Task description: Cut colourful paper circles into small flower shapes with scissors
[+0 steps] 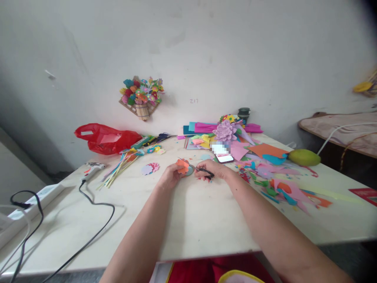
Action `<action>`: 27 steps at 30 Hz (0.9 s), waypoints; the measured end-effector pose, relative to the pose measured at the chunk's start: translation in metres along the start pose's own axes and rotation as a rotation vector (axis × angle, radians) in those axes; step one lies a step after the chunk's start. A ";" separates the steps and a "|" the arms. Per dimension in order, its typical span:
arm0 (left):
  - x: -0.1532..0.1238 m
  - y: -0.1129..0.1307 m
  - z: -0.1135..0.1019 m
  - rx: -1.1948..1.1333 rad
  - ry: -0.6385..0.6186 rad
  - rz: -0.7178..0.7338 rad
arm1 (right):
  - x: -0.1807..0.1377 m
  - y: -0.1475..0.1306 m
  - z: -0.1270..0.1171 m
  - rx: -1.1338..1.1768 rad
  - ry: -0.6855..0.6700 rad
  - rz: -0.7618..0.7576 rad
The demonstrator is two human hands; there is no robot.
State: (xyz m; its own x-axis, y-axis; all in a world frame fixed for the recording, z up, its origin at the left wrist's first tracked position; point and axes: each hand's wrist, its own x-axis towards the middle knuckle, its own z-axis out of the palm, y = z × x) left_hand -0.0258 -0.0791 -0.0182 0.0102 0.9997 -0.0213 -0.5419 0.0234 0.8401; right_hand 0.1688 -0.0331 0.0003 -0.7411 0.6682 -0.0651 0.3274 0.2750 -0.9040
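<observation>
Over the middle of the white table, my left hand (172,175) pinches an orange flower cutout (183,166). A grey-blue piece (189,171) shows just behind the cutout's edge. In my right hand (214,169) is a pair of scissors (207,171) with black handles, their blades pointing left at the orange cutout. Whether the blades touch it I cannot tell. Left of my hands lie scalloped flower cutouts (150,168) in lilac and pink. Small colored scraps lie beneath my right hand.
A phone (224,153) lies just beyond my right hand. Colored scraps (282,188) spread to the right, near a green oval object (304,157). At left are a glue gun (93,169) with a trailing cord, thin sticks (122,169), a red plastic bag (107,139) and a power strip (38,200).
</observation>
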 end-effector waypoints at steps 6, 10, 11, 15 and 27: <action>0.001 -0.003 -0.003 0.089 -0.066 0.035 | 0.001 0.002 -0.001 -0.026 0.013 -0.019; 0.000 -0.003 -0.002 0.130 -0.101 0.026 | 0.001 0.001 -0.001 -0.036 0.011 -0.043; 0.000 -0.003 -0.002 0.144 -0.101 0.022 | 0.001 0.001 -0.001 -0.035 0.009 -0.046; 0.000 -0.004 -0.001 0.190 -0.123 0.025 | 0.002 0.000 0.001 -0.027 0.015 -0.042; -0.002 -0.007 0.006 0.168 -0.054 0.033 | 0.004 -0.004 0.007 0.018 0.060 -0.003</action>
State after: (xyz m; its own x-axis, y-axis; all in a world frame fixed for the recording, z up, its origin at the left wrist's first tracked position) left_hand -0.0175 -0.0810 -0.0207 0.0424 0.9985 0.0335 -0.3946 -0.0141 0.9187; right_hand 0.1606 -0.0369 0.0007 -0.7055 0.7077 -0.0371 0.3140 0.2652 -0.9116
